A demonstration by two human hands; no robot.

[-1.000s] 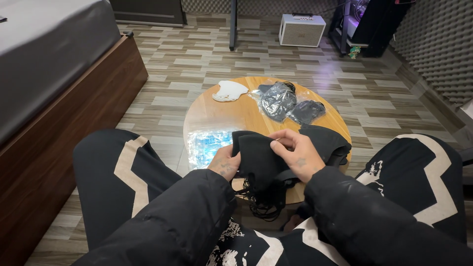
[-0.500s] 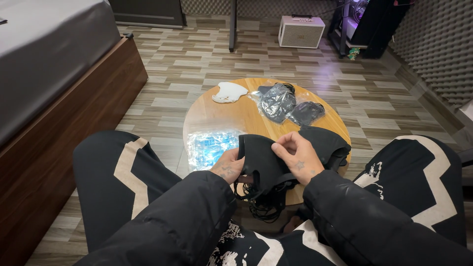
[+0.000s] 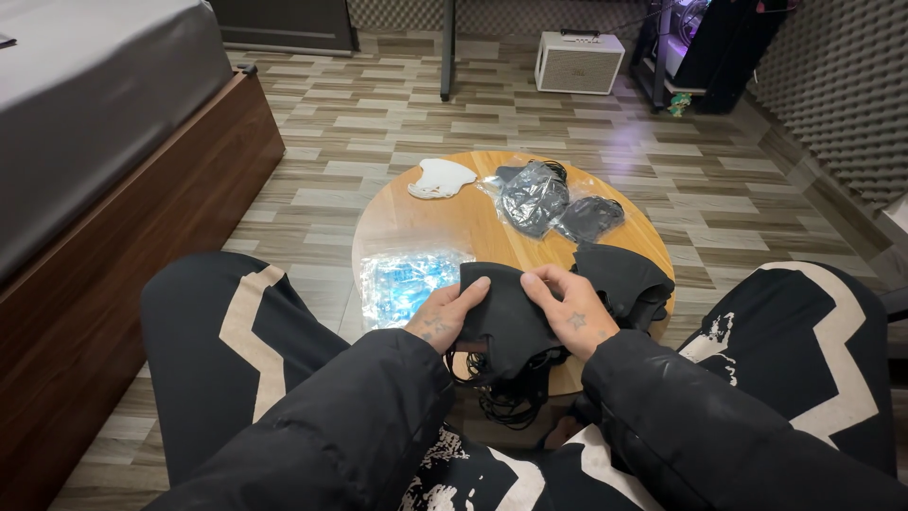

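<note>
Black cloth masks (image 3: 511, 317) sit in a stack at the near edge of the round wooden bench (image 3: 445, 227), loops dangling below. Both hands grasp the stack: left hand (image 3: 446, 317) on its left side, right hand (image 3: 566, 310) pinching the top edge. Clear packets of dark masks (image 3: 549, 199), a blue packet (image 3: 407, 279) and a white mask (image 3: 440, 178) lie beyond.

Single head-worn view, looking steeply down and forward from close above the left hand (image 3: 445, 317) and right hand (image 3: 566, 312), with the round wooden table (image 3: 426, 222) just beyond them and the tiled floor (image 3: 378, 123) farther off.
</note>
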